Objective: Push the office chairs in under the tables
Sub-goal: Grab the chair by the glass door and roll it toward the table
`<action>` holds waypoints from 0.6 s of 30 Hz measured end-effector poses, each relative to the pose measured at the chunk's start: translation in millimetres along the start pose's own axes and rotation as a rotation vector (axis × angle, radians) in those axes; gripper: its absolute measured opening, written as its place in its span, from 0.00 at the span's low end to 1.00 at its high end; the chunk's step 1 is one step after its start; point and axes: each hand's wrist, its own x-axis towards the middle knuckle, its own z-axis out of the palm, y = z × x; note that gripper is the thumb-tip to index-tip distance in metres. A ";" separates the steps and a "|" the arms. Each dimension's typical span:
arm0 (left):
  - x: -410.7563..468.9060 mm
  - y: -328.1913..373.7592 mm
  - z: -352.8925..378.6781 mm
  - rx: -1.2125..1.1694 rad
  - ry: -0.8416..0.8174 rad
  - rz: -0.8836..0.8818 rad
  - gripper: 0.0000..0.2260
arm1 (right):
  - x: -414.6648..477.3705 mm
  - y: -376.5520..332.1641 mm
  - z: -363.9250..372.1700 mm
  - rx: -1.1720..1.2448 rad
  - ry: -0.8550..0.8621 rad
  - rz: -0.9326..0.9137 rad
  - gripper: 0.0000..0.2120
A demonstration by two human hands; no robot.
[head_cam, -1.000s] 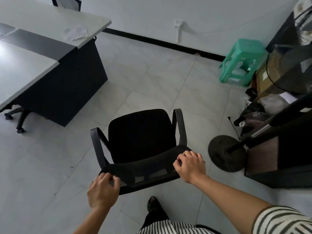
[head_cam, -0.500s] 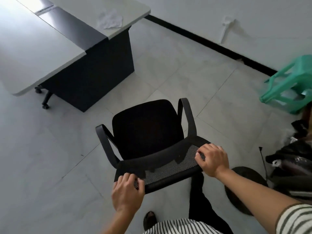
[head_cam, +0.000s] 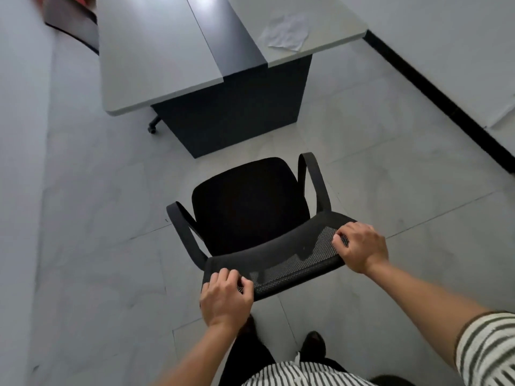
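Observation:
A black office chair (head_cam: 250,207) with a mesh backrest and two armrests stands on the tiled floor right in front of me, its seat facing away. My left hand (head_cam: 224,299) grips the left end of the backrest's top edge. My right hand (head_cam: 361,246) grips the right end. Beyond the chair stands a grey-topped table (head_cam: 156,57) with a dark panel base, its near end facing the chair and a gap of floor between them.
A crumpled white paper (head_cam: 287,33) lies on the table's right part. A caster (head_cam: 152,129) of another chair shows under the table's left side. A white wall with black skirting (head_cam: 434,87) runs along the right. A red and dark object (head_cam: 69,18) sits at top left.
The chair has swung round to the left with my hands on its backrest, and the table now lies straight ahead. The green stool and the clutter on the right have left the view.

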 end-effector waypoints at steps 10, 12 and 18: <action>124.0 -11.1 -14.2 0.013 0.032 0.057 0.14 | 115.0 -34.6 4.8 0.071 0.079 0.020 0.21; 168.2 -28.3 -23.0 0.023 0.051 0.097 0.14 | 135.9 -56.8 9.2 0.076 0.112 0.065 0.21; 304.2 -72.9 -52.1 0.063 0.057 0.228 0.16 | 186.3 -122.1 24.6 0.048 0.097 0.226 0.18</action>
